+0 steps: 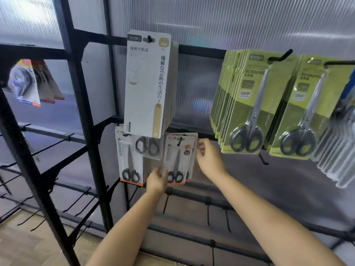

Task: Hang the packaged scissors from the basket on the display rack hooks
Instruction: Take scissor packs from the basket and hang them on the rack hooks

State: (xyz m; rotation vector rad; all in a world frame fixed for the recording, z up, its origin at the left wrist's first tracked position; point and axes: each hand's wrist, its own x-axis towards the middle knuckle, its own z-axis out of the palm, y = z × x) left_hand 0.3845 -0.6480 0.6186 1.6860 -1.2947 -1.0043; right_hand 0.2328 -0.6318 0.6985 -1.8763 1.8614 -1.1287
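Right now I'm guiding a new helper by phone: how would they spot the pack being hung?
Find the tall white card hanging mid-rack. Just below its right corner hangs a small orange-trimmed scissors pack, held by both hands. Unlike its twin to the left, fingers pinch its edges.

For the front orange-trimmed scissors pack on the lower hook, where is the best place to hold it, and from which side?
Hold the orange-trimmed scissors pack by its flat card edges, probably low on the left and high on the right, as the left hand and right hand do. It hangs upright, the hook fills its top slot, and the bulging blister covers the middle.
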